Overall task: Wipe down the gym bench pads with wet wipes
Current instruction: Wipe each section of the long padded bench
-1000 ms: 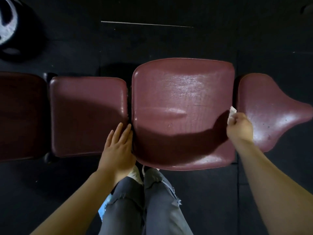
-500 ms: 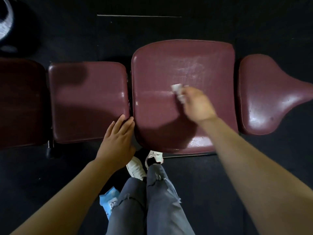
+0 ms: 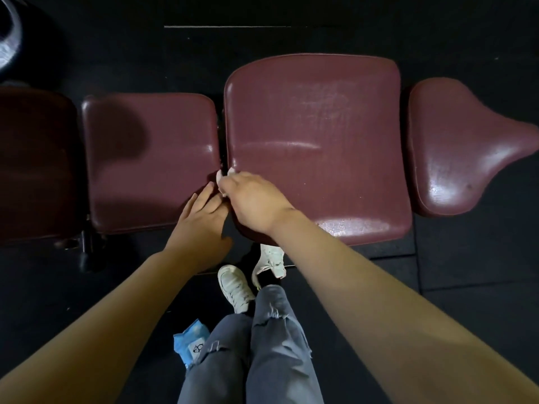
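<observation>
A maroon gym bench runs left to right below me. Its large middle pad (image 3: pixel 315 135) shines with wet streaks. To the left lies a smaller square pad (image 3: pixel 145 158), to the right a tapered pad (image 3: pixel 455 147). My right hand (image 3: pixel 253 202) is shut on a white wet wipe (image 3: pixel 224 174) and presses it at the middle pad's near-left edge, by the gap between pads. My left hand (image 3: pixel 201 220) rests flat with fingers apart on the near-right corner of the square pad, touching my right hand.
A blue pack of wet wipes (image 3: pixel 189 342) lies on the black floor beside my left leg. My white shoes (image 3: pixel 236 284) stand close under the bench. A darker pad (image 3: pixel 32 164) continues at far left. A weight plate (image 3: pixel 8 30) sits at the top-left corner.
My right hand has swept the wipe from the right edge of the middle pad across its centre to its near-left edge. My left hand has stayed on the square pad's corner.
</observation>
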### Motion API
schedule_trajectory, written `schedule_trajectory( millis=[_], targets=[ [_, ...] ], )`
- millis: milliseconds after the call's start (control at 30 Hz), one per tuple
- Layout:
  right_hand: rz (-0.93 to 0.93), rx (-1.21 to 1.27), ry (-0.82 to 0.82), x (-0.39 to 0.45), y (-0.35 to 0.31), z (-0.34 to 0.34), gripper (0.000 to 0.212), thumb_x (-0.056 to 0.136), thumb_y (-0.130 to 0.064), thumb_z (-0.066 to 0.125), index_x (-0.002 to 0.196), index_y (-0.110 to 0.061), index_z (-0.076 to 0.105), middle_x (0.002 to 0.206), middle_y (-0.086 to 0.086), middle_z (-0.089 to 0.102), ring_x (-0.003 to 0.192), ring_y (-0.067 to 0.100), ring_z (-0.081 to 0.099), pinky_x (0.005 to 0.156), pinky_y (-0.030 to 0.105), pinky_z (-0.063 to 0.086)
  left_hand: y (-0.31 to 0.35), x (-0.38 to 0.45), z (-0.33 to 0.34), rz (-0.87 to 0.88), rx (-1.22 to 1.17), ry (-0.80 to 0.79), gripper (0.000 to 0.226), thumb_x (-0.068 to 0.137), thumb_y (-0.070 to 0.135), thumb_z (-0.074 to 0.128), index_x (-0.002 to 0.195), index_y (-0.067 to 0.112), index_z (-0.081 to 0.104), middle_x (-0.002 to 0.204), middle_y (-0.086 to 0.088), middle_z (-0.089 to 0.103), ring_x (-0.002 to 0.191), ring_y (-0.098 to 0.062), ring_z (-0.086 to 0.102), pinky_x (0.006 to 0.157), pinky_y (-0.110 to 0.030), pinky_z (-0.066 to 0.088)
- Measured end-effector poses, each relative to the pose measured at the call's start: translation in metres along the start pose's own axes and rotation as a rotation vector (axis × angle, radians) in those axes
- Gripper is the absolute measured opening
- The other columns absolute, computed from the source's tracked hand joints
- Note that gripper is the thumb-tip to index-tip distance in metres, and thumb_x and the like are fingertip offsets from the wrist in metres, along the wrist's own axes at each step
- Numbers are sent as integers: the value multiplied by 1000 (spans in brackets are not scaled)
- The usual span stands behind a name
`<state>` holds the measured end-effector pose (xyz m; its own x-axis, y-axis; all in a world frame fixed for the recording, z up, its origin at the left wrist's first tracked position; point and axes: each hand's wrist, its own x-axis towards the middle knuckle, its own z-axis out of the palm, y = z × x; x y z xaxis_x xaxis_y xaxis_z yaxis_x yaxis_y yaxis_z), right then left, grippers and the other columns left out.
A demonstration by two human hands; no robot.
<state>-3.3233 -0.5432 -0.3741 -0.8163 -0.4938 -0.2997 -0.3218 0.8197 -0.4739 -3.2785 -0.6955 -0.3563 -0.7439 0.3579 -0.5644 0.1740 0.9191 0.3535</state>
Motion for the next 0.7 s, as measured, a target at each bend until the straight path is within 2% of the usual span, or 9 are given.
schedule_trajectory(
  millis=[67,133,167,267,333,400,467,600,700],
  targets=[
    [-48,42,30,-12,18,-11,39,85,-1,53,123,-8,57,121,17,63,110,36,59,90,40,47,0,0,-1,7,17,-24,83,82,37,46,157,15,18,166,5,6,151,-15,-15,121,-34,-10],
    [121,79,166,-42,60,-22,40,87,0,51,124,-13,61,121,14,66,112,33,61,96,35,46,0,-1,-1,9,6,-15,82,85,35,46,158,16,14,166,7,3,150,-12,-17,120,-32,-12],
    [288,70,255,-65,88,-26,42,88,1,50,126,-14,62,120,13,67,112,32,62,96,32,45,0,-2,-1,9,-3,-6,80,87,32,48,158,16,14,166,8,3,150,-12,-17,120,-32,-13],
    [1000,119,420,-148,150,-36,27,91,-5,49,115,-5,60,116,20,66,107,39,62,89,37,47,-1,-4,0,23,-14,18,81,84,37,41,157,15,15,166,8,5,151,-12,-15,118,-30,-14],
    [1169,216,489,-165,147,-30,19,92,-7,46,105,-7,60,118,14,67,108,37,61,90,36,46,-1,-5,1,31,-9,20,81,85,38,41,158,15,15,166,8,4,151,-13,-16,118,-30,-15],
    [1099,215,563,-135,117,-22,21,86,-4,46,94,-14,62,100,11,70,95,34,65,81,33,47,-1,-5,1,38,9,16,79,90,33,50,158,14,14,166,7,2,151,-14,-16,119,-32,-13],
    [870,214,588,-89,72,-12,23,80,1,47,89,-16,62,87,9,68,82,32,65,72,33,45,-1,-4,0,36,6,12,79,91,30,52,158,14,13,166,7,2,151,-15,-16,120,-33,-12],
    [355,202,285,-36,-16,13,22,78,4,53,93,-9,61,89,13,65,83,35,60,72,38,47,-3,-3,4,41,2,29,81,82,29,45,157,13,18,166,5,6,151,-15,-15,118,-29,-15],
    [81,161,181,-51,1,10,26,80,2,54,102,-8,61,96,13,66,88,35,59,77,42,52,-7,-5,12,59,37,60,82,78,24,41,157,14,19,165,6,8,151,-14,-14,117,-27,-18]
  ],
)
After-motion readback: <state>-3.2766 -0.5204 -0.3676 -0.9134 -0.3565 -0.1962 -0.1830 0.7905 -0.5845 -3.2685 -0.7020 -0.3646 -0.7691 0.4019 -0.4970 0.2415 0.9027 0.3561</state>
